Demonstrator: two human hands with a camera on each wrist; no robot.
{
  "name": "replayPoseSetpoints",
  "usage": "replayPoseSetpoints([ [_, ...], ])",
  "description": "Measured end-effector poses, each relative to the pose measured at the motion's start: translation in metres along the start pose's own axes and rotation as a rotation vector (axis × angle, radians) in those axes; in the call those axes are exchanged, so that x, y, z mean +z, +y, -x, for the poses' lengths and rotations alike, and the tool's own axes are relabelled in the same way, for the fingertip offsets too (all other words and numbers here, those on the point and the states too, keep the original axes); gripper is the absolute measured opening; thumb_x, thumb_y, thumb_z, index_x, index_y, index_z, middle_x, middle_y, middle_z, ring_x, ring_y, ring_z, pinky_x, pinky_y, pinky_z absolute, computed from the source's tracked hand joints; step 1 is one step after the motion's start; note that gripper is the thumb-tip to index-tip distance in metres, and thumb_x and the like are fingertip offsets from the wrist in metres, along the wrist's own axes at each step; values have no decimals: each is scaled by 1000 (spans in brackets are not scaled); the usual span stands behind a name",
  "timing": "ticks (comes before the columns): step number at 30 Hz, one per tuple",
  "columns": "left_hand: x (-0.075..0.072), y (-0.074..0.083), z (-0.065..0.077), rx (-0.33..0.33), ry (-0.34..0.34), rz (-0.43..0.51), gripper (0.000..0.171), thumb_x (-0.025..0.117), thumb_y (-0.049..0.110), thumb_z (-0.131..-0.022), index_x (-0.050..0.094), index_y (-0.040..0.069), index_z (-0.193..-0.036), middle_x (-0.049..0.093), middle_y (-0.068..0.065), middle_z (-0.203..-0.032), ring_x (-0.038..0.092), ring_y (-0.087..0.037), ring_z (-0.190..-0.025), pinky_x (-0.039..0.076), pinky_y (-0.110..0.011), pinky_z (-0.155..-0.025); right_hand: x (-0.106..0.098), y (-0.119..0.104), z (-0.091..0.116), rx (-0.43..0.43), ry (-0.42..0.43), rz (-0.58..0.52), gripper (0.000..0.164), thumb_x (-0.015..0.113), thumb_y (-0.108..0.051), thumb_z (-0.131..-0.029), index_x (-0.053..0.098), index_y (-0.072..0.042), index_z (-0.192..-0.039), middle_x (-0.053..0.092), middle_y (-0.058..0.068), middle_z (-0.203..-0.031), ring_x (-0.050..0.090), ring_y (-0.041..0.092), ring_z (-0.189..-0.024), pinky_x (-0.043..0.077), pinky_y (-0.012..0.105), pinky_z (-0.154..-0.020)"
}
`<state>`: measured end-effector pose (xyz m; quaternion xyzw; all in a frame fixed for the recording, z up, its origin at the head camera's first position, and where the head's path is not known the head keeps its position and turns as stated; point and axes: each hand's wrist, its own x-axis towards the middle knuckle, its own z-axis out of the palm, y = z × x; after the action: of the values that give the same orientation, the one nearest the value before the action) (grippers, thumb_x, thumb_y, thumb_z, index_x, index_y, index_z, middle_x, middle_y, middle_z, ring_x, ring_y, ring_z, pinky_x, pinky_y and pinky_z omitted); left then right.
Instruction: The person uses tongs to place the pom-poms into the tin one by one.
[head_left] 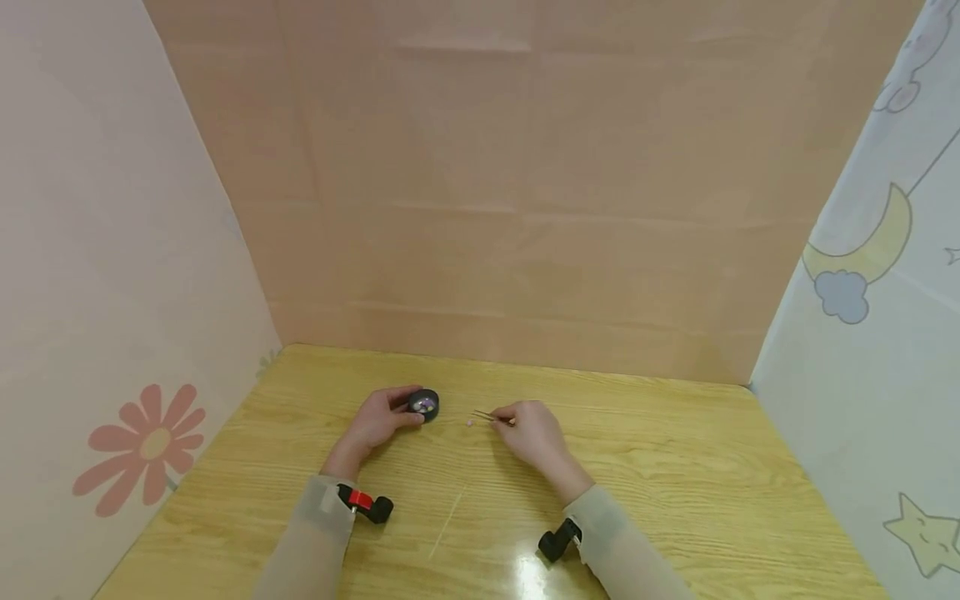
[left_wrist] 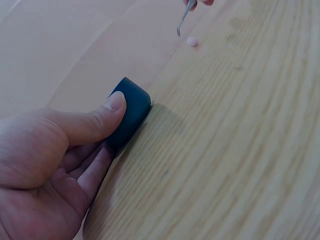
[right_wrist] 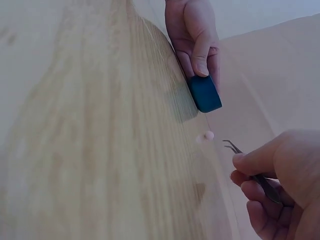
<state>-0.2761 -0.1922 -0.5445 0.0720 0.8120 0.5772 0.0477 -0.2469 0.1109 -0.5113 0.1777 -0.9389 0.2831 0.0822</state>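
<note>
My left hand (head_left: 377, 419) grips a small round dark container (left_wrist: 131, 112) by its side, thumb on the near wall and fingers behind. From above, small purple and pale pieces show inside the container (head_left: 424, 406). Between thumb and fingertips my right hand (head_left: 534, 432) pinches a pair of metal tweezers (right_wrist: 250, 170) with bent tips. The tips stand slightly apart with nothing between them, pointing left. A small pale pink bead (right_wrist: 209, 135) lies on the table close to the tweezer tips, between them and the container.
The wood-grain table (head_left: 675, 467) meets a tan backdrop (head_left: 480, 208) at its far edge. Patterned white panels stand at left (head_left: 112, 250) and right (head_left: 862, 375). Each wrist carries a black camera mount, the left one (head_left: 367, 502) with a red part.
</note>
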Motion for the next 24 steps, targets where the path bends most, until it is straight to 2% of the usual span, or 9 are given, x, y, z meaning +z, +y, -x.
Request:
replayPoseSetpoints([
  [8, -1, -1, 0, -7, -2, 13, 58, 84, 4, -93, 64, 1, -147, 56, -25, -154, 57, -41, -139, 51, -48, -112, -4, -1, 0, 12, -59, -35, 13, 81, -18, -96, 88, -16, -107, 82, 1, -103, 77, 21, -96, 63, 44, -80],
  [10, -1, -1, -1, -12, -3, 15, 57, 84, 4, -93, 64, 1, -147, 55, -25, -154, 57, -41, -139, 50, -48, -113, -4, -1, 1, 14, -70, -37, 13, 81, -20, -96, 88, -16, -107, 82, 1, -102, 77, 20, -96, 61, 49, -92],
  [14, -1, -2, -2, -13, -7, 20, 57, 83, 3, -93, 64, 0, -147, 55, -25, -154, 57, -40, -140, 50, -48, -113, -3, -1, 2, 14, -82, -33, 14, 81, -21, -97, 88, -16, -108, 82, 0, -102, 77, 20, -97, 58, 54, -100],
  [15, -1, -2, -2, -11, -8, 21, 57, 83, 3, -93, 64, 0, -147, 55, -25, -154, 57, -40, -140, 50, -47, -113, -3, -1, 2, 12, -84, -32, 13, 81, -21, -96, 88, -16, -107, 82, 0, -103, 77, 20, -97, 58, 53, -100],
  [17, -1, -3, -2, -5, -7, 24, 57, 83, 2, -93, 64, 0, -147, 55, -25, -154, 57, -40, -140, 50, -47, -112, -3, 0, 2, 12, -90, -33, 13, 82, -21, -96, 88, -16, -107, 82, 1, -103, 77, 21, -98, 62, 49, -90],
  [24, 0, -2, -2, 9, 0, 6, 57, 83, 2, -93, 64, 0, -146, 56, -26, -153, 57, -40, -139, 51, -46, -112, -2, 0, 2, 16, -91, -28, 14, 81, -22, -97, 87, -16, -109, 82, 1, -106, 77, 23, -102, 62, 47, -89],
])
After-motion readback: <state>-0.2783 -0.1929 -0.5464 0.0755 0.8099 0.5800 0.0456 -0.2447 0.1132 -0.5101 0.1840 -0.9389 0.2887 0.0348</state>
